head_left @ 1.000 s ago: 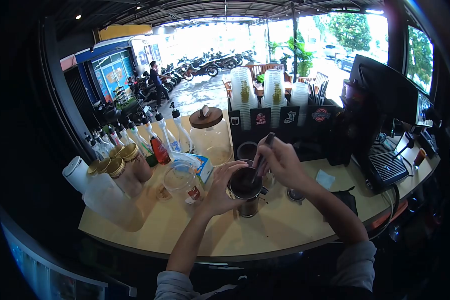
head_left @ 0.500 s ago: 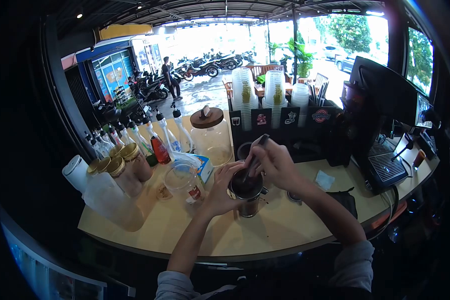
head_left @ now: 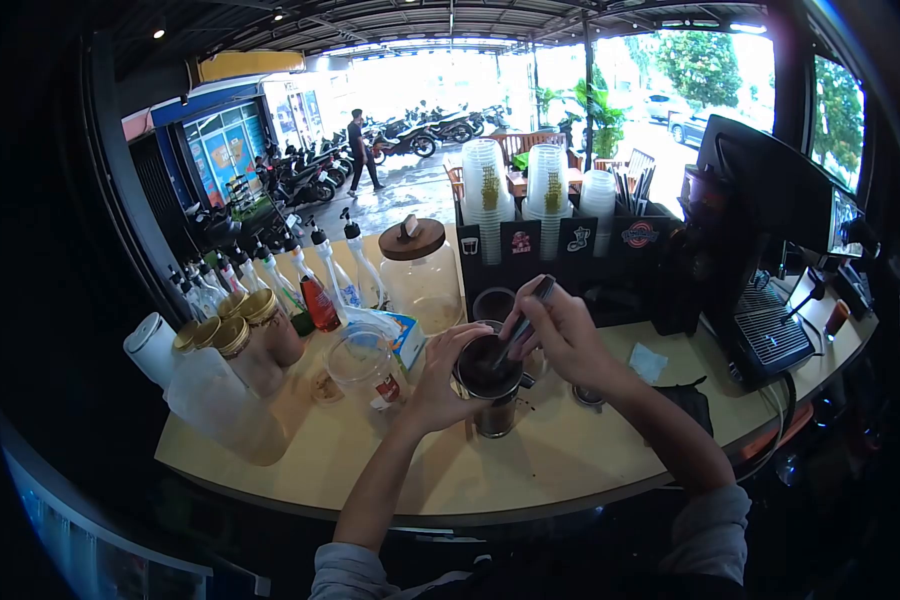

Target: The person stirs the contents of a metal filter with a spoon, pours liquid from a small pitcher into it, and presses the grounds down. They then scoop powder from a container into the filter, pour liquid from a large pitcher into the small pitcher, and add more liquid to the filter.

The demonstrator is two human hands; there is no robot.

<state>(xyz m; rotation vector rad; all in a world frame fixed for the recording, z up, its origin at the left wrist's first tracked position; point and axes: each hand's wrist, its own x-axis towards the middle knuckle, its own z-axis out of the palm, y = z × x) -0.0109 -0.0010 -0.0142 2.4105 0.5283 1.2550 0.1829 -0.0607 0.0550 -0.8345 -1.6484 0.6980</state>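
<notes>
Over a counter (head_left: 600, 460), a person's left hand (head_left: 444, 385) curls around a cup (head_left: 495, 407) of dark contents while the right hand (head_left: 562, 338) grips a utensil (head_left: 544, 288), its lower end inside the rim. From the cup, a clear jar (head_left: 363, 372) stands at nine o'clock, a lidded jar (head_left: 420, 283) at eleven, stacked cups (head_left: 484, 185) at twelve, a machine (head_left: 782, 330) at three.

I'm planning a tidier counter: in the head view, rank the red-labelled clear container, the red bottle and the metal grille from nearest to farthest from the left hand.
From the left hand:
1. Red-labelled clear container, just to its left.
2. Red bottle, farther left and beyond.
3. Metal grille, far across on the right.
</notes>
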